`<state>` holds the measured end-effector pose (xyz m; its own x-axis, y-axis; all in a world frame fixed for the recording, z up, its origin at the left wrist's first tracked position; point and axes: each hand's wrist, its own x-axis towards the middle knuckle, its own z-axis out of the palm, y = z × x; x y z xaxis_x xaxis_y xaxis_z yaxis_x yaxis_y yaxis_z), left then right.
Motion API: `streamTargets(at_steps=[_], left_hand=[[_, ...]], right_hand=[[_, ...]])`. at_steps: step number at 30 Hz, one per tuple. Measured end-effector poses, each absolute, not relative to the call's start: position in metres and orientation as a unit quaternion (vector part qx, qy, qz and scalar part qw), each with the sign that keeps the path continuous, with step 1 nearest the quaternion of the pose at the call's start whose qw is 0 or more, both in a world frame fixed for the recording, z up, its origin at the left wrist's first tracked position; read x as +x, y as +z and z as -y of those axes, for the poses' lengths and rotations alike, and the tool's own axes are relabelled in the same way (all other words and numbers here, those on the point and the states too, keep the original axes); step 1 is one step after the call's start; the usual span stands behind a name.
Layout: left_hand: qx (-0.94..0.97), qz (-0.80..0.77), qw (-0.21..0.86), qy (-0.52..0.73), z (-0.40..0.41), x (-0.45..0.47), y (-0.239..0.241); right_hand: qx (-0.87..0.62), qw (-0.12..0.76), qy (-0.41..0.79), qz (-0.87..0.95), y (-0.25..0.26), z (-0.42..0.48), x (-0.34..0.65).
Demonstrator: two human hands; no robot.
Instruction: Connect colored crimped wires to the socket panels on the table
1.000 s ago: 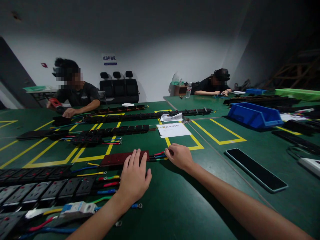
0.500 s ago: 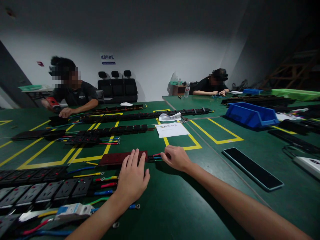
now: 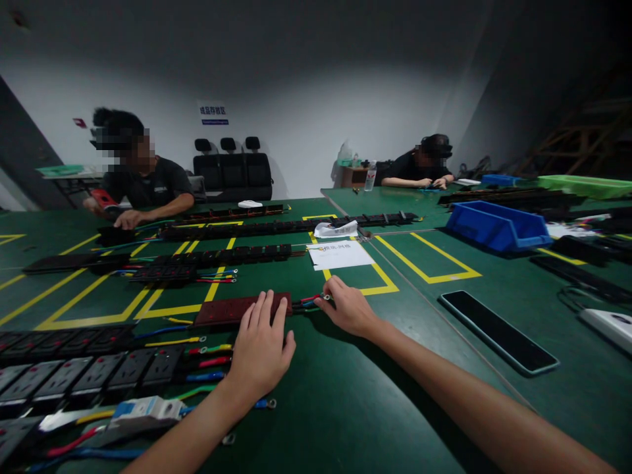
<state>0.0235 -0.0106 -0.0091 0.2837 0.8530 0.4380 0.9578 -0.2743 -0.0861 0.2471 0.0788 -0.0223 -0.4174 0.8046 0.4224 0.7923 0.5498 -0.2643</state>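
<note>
A dark red socket strip (image 3: 217, 312) lies on the green table in front of me. My left hand (image 3: 261, 342) rests flat on its right end, fingers stretched out and thumb apart. Coloured wires (image 3: 307, 303), red, blue and green, come out of that end. At their tips my right hand (image 3: 348, 306) is closed in a pinch, and a small ring terminal (image 3: 326, 297) shows by the fingertips. How many wires the pinch takes in is hidden. Black socket modules (image 3: 118, 378) with wires and ring terminals lie to the left of my left forearm.
A phone (image 3: 498, 332) lies right of my right arm, with a blue bin (image 3: 496, 227) beyond. Past my hands are a paper sheet (image 3: 342, 255) and long black strips (image 3: 291, 227). One person (image 3: 158, 187) holds a red power tool; another person (image 3: 415, 168) sits at the far right.
My right fingers have shifted slightly at the wire ends, and a ring terminal now shows. My left hand stays on the strip. The person at left leans slightly further left.
</note>
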Motion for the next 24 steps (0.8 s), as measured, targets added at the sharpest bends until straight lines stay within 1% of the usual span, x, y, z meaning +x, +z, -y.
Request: streamTargets(at_steps=[15, 24], left_hand=[[-0.785, 0.582, 0.174, -0.123, 0.0098, 0.0233, -0.0087], [-0.786, 0.578, 0.168, -0.143, 0.0073, 0.0212, -0.0135]], right_hand=[[-0.528, 0.249, -0.007, 0.812, -0.0189, -0.077, 0.2449], [-0.574, 0.269, -0.012, 0.773, -0.0191, -0.0795, 0.2464]])
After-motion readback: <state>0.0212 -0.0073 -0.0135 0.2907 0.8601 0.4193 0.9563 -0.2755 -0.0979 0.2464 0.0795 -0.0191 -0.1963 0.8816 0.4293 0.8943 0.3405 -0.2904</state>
